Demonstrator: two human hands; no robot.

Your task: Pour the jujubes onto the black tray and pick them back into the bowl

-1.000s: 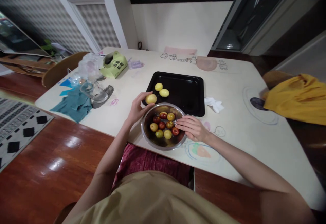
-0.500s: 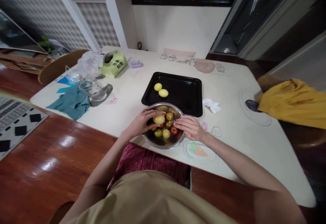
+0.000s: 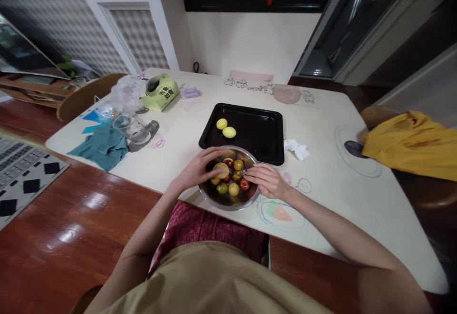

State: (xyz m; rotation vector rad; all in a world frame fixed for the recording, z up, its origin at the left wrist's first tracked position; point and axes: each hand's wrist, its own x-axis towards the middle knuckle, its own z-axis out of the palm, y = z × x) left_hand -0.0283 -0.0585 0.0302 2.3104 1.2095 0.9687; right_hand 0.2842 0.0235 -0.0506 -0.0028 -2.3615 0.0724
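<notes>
A round metal bowl point(image 3: 228, 204) sits at the table's near edge, filled with small round fruits, some dark red point(image 3: 244, 184), others yellow-green point(image 3: 233, 189); I cannot tell their exact kind. My left hand point(image 3: 202, 167) reaches over the bowl's left side, thumb and fingers apart. Below the thumb is a larger yellow, lemon-like fruit point(image 3: 222, 167), partly covered by it. My right hand point(image 3: 268, 180) is closed over the right rim, fingertips inside the bowl. Just behind the bowl, a black tray point(image 3: 255, 131) carries two yellow lemon-like fruits point(image 3: 229, 132).
To the left are a teal cloth point(image 3: 102, 146), a clear glass pitcher point(image 3: 132, 128), plastic bags point(image 3: 126, 93) and a green tissue box point(image 3: 164, 94). A crumpled white tissue point(image 3: 297, 149) lies right of the tray. Yellow fabric point(image 3: 414, 145) hangs over a chair at right.
My left hand's fingers have spread and the yellow fruit that was between them now sits lower in the bowl, under the thumb. My right hand stays at the rim.
</notes>
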